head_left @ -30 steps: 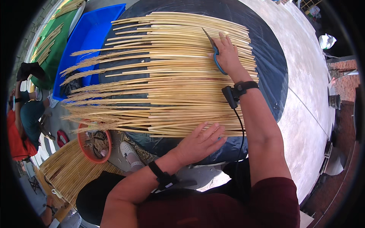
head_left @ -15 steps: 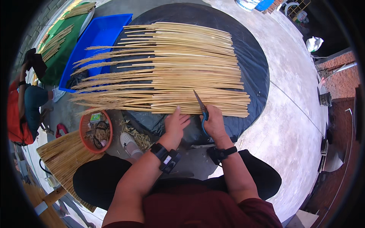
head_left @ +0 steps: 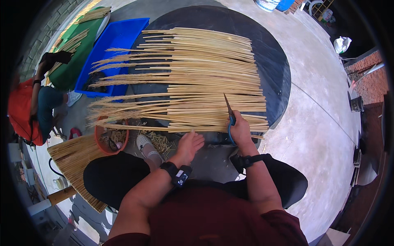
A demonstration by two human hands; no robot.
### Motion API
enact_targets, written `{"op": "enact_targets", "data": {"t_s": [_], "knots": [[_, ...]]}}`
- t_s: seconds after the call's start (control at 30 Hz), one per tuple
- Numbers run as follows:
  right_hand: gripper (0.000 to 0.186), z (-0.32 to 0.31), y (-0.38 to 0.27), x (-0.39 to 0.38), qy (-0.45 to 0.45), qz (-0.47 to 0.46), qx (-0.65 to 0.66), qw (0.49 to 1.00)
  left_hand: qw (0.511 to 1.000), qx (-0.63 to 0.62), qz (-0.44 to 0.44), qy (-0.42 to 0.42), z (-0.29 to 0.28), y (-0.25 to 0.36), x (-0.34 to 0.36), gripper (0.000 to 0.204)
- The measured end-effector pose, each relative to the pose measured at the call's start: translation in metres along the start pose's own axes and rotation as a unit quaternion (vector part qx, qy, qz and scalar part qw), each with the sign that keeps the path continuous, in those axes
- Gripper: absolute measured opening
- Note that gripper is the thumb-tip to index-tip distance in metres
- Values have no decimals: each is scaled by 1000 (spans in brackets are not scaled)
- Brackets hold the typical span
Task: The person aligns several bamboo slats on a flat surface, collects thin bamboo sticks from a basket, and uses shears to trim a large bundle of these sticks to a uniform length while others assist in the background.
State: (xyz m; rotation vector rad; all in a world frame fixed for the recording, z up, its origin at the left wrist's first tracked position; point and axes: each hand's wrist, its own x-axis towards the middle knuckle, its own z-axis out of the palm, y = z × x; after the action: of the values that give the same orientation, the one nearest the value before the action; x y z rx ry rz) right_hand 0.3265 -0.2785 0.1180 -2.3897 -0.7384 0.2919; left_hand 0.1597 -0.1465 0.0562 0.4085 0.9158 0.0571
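Observation:
Rows of pale reeds [head_left: 213, 74], several with feathery tips trailing left, lie side by side on a round black plastic-covered table [head_left: 275, 82]. My left hand [head_left: 188, 147] is at the near edge of the rows, fingers fairly straight and apart, holding nothing. Just to its right, my right hand [head_left: 240, 129] grips blue-handled scissors [head_left: 232, 119], their blades pointing away from me across the nearest reeds. A loose reed sticks out past the near right edge, beside the right hand.
A blue tray [head_left: 111, 41] and green board [head_left: 69, 76] with reeds sit at left. Below are an orange tub [head_left: 102, 145], a reed mat [head_left: 65, 160] and cut scraps [head_left: 162, 143] on the floor. Another person [head_left: 28, 115] in orange works at far left.
My right hand with the scissors has come from the far part of the rows to the near edge. My left hand has moved leftward off the nearest reeds' right portion.

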Motion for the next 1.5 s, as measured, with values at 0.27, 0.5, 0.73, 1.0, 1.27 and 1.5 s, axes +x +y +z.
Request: {"op": "enact_targets", "data": {"t_s": [0.27, 0.5, 0.73, 1.0, 1.27, 1.5], "knots": [[36, 5, 2, -23, -3, -5, 49, 999, 978, -105, 179, 16, 5, 2, 12, 19], [39, 6, -1, -23, 19, -138, -14, 990, 980, -148, 121, -53, 10, 21, 24, 13], [38, 1, -8, -20, 16, -143, -33, 989, 985, -107, 138, -8, 10, 23, 15, 13], [36, 7, -19, -31, -151, -39, -80, 984, 992, -57, 107, 44, -18, 2, -5, 27], [34, 18, -3, -23, 18, -33, 47, 998, 957, 259, -109, -76, 4, 30, -41, 23], [35, 33, -18, -35, -28, 125, 192, 973, 358, 742, 566, -5, 52, 77, 2, 42]]}}
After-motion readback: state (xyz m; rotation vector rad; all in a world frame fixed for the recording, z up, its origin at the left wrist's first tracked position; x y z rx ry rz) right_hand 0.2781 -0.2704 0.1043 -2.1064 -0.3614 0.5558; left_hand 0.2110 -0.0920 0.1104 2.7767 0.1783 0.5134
